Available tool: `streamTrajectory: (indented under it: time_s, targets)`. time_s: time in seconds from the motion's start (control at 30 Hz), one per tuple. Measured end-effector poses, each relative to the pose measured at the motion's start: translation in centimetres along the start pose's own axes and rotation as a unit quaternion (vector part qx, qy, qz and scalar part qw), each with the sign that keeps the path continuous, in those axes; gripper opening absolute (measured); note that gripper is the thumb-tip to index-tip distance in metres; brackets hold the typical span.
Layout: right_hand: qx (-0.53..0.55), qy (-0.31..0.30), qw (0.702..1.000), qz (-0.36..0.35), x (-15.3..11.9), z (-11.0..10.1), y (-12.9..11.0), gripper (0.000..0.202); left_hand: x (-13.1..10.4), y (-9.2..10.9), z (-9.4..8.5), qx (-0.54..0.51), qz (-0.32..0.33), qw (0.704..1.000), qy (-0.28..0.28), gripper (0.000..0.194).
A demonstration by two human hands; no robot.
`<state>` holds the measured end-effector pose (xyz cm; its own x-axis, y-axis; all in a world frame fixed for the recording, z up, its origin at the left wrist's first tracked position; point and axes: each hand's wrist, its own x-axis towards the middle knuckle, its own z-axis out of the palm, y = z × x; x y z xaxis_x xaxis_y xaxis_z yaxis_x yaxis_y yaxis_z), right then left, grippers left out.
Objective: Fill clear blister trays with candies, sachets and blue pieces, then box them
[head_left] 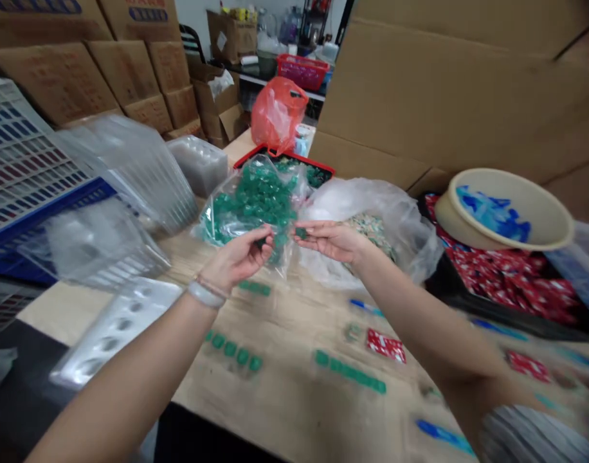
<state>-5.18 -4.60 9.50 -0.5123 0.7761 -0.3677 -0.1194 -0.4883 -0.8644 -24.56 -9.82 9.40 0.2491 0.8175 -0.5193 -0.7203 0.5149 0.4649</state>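
Observation:
My left hand is closed, its fingers curled at the front of a clear plastic bag full of green pieces. Something dark green shows between its thumb and fingers. Opposite it, my right hand has its palm turned partly up and pinches a small green piece at the fingertips. Below the hands, green cubes lie in a row on the wooden table, and another green row lies farther right. Motion blurs the finer details.
Clear plastic trays are stacked at left, with a moulded tray nearer me. At right, a cream basin holds blue packets above red packets. A white plastic bag, red bag and cardboard stand behind.

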Motion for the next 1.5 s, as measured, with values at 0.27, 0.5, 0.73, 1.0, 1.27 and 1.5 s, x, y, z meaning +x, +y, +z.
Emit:
streamTrajectory:
  time_s: [0.27, 0.5, 0.73, 1.0, 1.27, 1.5]
  targets:
    - [0.008, 0.109, 0.992, 0.059, -10.9, -4.4, 6.5, 0.018, -4.0, -11.8, -3.3, 0.128, -0.034, 0.991, -0.007, 0.008]
    - [0.024, 0.118, 0.992, 0.021, -12.1, -4.6, 8.4, 0.022, -0.2, -16.2, -1.2, 0.589, 0.239, 0.772, -0.001, 0.018]
    - [0.009, 0.119, 0.992, 0.028, -11.8, -5.7, 8.9, 0.024, 1.3, -16.9, -1.5, 0.774, 0.283, 0.565, -0.044, 0.027]
    - [-0.422, 0.165, 0.888, -0.075, -10.5, -6.7, 11.0, 0.016, 1.2, -17.0, -2.4, 0.772, 0.3, 0.559, -0.051, 0.02]
    - [-0.795, 0.112, 0.596, -0.014, -8.8, -4.1, 11.1, 0.021, 1.7, -17.2, -2.7, 0.771, 0.295, 0.562, -0.053, 0.024]
    - [-0.69, 0.156, 0.7, -0.096, -10.5, -3.4, 10.0, 0.022, 1.4, -16.3, -2.7, 0.526, 0.208, 0.825, 0.001, 0.016]
